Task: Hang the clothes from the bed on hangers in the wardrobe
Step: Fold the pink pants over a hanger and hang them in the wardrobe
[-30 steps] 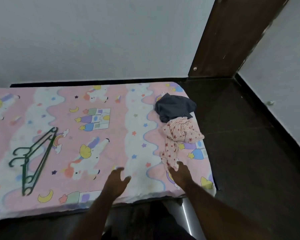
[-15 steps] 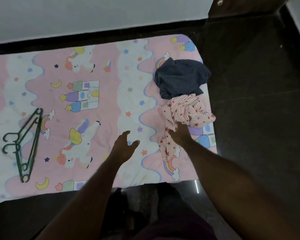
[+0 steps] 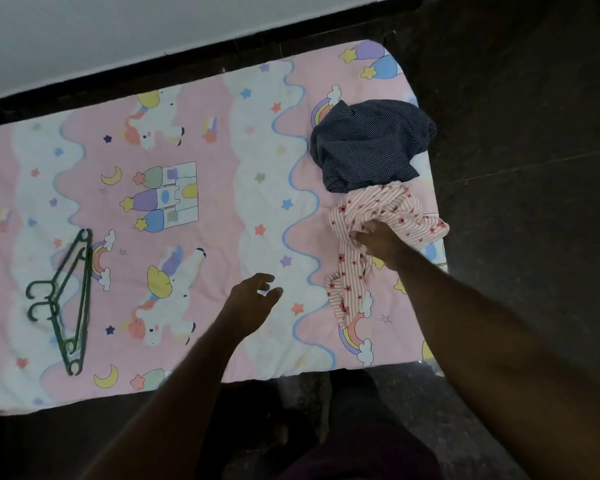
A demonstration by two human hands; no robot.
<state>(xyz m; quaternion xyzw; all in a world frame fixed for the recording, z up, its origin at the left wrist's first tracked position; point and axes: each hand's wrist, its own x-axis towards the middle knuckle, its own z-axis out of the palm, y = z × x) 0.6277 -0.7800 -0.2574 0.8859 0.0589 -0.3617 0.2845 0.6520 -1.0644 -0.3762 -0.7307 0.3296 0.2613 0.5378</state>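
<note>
Now | pink striped garment (image 3: 352, 278): crumpled, red-flowered, long axis running near-to-far toward navy garment (image 3: 368, 147) | right hand (image 3: 378, 240) grips it | left hand (image 3: 250, 303) fingers relaxed, empty

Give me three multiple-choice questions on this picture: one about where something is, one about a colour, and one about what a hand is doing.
1. Where do the hangers lie?
A) on the left part of the bed
B) on the floor
C) in a wardrobe

2. What colour are the hangers?
A) white
B) green
C) red

3. What is the right hand doing?
A) hovering open over the sheet
B) gripping the pink striped garment
C) holding a hanger

Answers:
1 A, they lie flat on the sheet, far left of the clothes.
2 B, their plastic is dark green.
3 B, its fingers curl into the cloth; the left hand is the one that hovers open.
</note>
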